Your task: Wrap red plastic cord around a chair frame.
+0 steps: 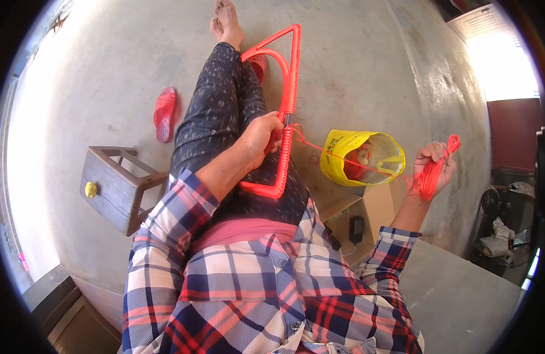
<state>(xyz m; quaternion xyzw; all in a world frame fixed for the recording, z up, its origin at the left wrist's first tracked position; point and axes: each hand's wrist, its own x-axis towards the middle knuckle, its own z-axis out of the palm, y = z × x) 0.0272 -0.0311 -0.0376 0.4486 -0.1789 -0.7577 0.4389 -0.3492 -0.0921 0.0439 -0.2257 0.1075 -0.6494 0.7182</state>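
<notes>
A: Where is the red frame (290, 94) found, relative to the left hand (262, 137)?

B: It is placed across the legs, and its long side is gripped near the middle by the left hand. The fingers are curled at this side. From the hand, the angled part is extended to the far side, and the squared part to the near side. Just beside the fingers, a short dark piece is seen between the red wrapped parts.

A: And how is the right hand (444, 175) kept?

B: It is raised well to the right, apart from the frame. It is closed around a bundle of red cord (428, 178), whose looped end is stuck out above the fingers.

A: Are the two hands connected by something?

B: Yes, a thin red strand (316, 146) is stretched from the frame, just beside the left hand, toward the right hand. A yellow container (334, 168) is crossed by it in the view. Whether the container is touched cannot be told.

A: What is seen around?

B: A cardboard box (381, 206) is placed on the near side of the container. To the left, a wooden stool (120, 192) is seen, and farther, a red slipper (165, 112).
</notes>
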